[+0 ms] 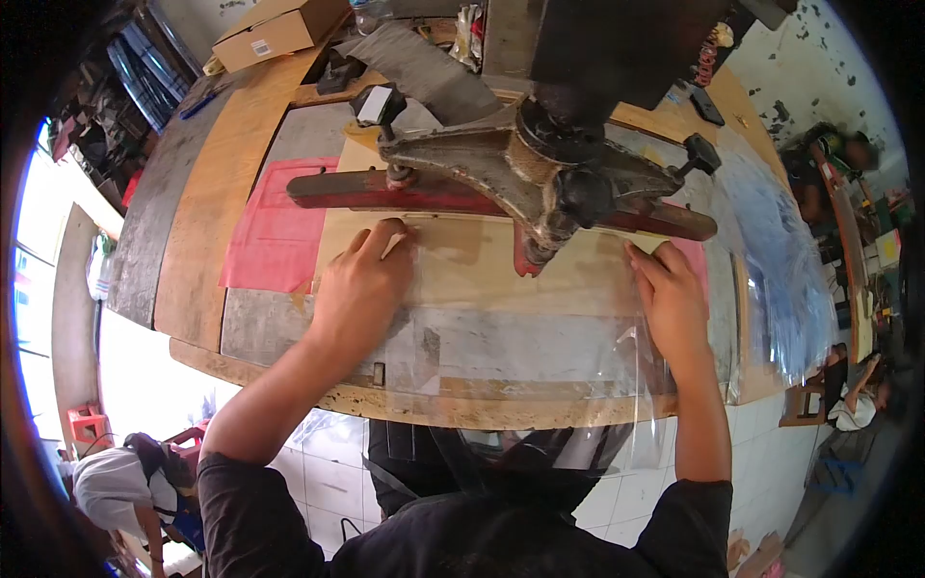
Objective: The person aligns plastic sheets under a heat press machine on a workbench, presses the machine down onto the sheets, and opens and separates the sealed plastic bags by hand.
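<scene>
Over the near edge of the worktable (265, 323), a clear plastic sheet (540, 356) drapes between the grips, its sides pinched by the person's left hand (371, 275) and right hand (672, 301) above a cream board (337, 227), with a red bar (332, 188) just beyond the fingertips and a cardboard box (275, 37) farther off.

head view | worn on head | faces forward-down | close above workbench (207, 231)
</scene>
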The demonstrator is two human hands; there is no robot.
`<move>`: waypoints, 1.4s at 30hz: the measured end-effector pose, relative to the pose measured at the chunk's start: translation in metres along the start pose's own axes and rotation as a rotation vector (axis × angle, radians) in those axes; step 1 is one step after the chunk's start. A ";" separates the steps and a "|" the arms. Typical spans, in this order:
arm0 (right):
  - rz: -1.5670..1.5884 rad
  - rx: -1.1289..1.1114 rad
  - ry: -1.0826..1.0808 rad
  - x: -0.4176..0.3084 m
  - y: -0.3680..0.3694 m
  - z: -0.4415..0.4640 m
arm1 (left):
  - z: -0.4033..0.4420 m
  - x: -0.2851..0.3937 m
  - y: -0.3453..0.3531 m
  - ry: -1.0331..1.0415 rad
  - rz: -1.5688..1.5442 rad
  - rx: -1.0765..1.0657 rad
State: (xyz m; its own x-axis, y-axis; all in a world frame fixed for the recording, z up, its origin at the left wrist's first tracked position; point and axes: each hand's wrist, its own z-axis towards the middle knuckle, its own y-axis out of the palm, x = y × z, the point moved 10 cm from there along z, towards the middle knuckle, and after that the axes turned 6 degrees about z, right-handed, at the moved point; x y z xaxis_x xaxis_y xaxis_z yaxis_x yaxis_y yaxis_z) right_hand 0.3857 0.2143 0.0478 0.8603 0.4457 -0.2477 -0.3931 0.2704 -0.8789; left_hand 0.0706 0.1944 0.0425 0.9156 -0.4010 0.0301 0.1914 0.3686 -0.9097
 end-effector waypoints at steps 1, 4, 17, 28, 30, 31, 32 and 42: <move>-0.007 0.001 0.004 0.001 0.000 0.000 | 0.000 0.001 0.001 0.005 0.019 -0.003; 0.018 -0.014 0.017 0.005 0.002 -0.001 | 0.000 -0.004 0.000 -0.058 -0.040 -0.002; 0.026 0.042 -0.022 0.005 0.003 -0.002 | 0.002 -0.002 -0.006 -0.057 -0.042 0.052; 0.019 0.018 -0.017 0.008 0.004 -0.003 | 0.002 -0.008 0.001 -0.087 -0.027 -0.011; 0.010 0.002 -0.012 0.008 0.006 -0.004 | 0.001 -0.006 -0.001 -0.063 -0.016 -0.006; 0.018 0.003 -0.016 0.007 0.005 -0.003 | 0.000 -0.005 -0.003 -0.040 -0.005 -0.004; 0.025 0.014 -0.017 0.006 0.003 -0.002 | -0.001 -0.006 -0.004 -0.046 0.004 -0.007; 0.014 0.042 -0.071 -0.001 -0.003 -0.003 | -0.009 0.010 -0.002 0.126 0.239 -0.004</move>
State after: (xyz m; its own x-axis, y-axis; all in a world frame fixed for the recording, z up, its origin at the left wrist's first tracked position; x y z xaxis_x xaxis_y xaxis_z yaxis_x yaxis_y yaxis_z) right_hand 0.3868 0.2100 0.0499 0.8298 0.5088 -0.2293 -0.4199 0.2986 -0.8570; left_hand 0.0758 0.1824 0.0411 0.8831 -0.4048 -0.2371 -0.0263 0.4620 -0.8865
